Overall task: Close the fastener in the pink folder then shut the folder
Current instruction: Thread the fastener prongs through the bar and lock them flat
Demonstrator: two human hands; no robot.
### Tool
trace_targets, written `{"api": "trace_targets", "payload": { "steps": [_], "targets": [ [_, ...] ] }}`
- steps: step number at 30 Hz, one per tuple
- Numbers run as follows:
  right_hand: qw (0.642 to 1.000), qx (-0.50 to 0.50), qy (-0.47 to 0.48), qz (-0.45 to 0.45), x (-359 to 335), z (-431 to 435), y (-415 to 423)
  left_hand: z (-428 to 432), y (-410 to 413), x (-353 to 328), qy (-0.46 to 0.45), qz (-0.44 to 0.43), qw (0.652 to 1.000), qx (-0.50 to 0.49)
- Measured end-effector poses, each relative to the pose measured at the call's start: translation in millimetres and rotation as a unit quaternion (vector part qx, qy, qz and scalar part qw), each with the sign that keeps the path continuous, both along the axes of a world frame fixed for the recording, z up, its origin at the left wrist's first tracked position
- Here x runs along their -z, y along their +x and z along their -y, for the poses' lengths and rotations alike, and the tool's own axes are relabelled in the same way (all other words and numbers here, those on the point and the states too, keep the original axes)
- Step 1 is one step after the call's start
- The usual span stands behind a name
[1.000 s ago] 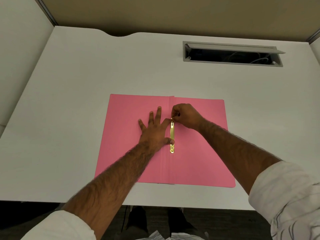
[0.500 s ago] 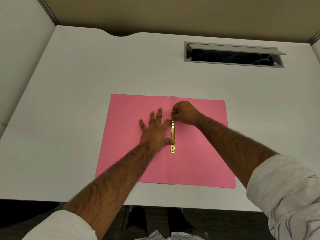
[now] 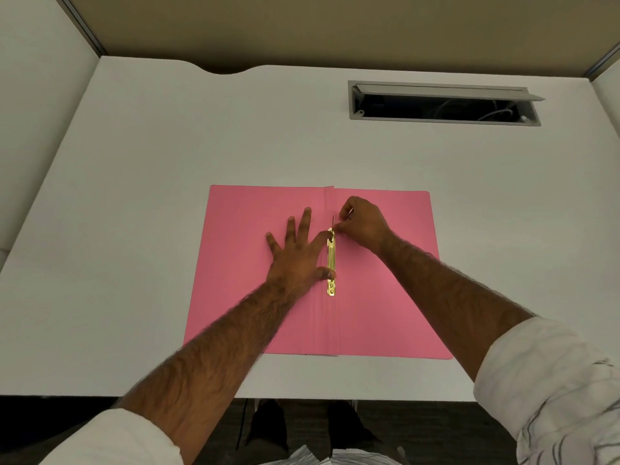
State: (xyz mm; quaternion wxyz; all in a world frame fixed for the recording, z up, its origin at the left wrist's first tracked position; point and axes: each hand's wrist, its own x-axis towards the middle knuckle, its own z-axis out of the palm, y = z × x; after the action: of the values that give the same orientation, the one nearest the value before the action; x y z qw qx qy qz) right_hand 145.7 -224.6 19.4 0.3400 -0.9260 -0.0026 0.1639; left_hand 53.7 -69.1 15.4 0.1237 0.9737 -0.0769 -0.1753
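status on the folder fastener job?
Left hand flat on open pink folder, thumb by brass fastener. Right hand pinching its far-end prong. Folder not shut. Nothing in the way.

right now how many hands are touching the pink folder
2. The left hand lies flat on the pink folder, left of the gold fastener; the right hand pinches the fastener's far end.

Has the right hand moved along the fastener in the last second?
Barely. The right hand stays pinching at the far end of the gold fastener, its knuckles edging slightly toward the pink folder's far edge.
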Motion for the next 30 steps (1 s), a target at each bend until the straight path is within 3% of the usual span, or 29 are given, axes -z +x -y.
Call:
{"api": "trace_targets", "payload": {
  "steps": [13,20,30],
  "targets": [
    [0.998,0.004,0.000,0.063,-2.4,20.5,-56.9,1.7,-0.5,-2.1,-0.006,-0.005,0.998,0.055],
    [0.981,-0.129,0.012,0.142,-1.5,24.2,-136.9,-7.4,-2.7,3.3,-0.025,-0.006,0.998,0.057],
    [0.959,-0.186,-0.019,0.215,4.0,20.0,-146.4,-8.2,-3.7,-2.1,-0.012,-0.019,0.997,0.069]
  ]
}}
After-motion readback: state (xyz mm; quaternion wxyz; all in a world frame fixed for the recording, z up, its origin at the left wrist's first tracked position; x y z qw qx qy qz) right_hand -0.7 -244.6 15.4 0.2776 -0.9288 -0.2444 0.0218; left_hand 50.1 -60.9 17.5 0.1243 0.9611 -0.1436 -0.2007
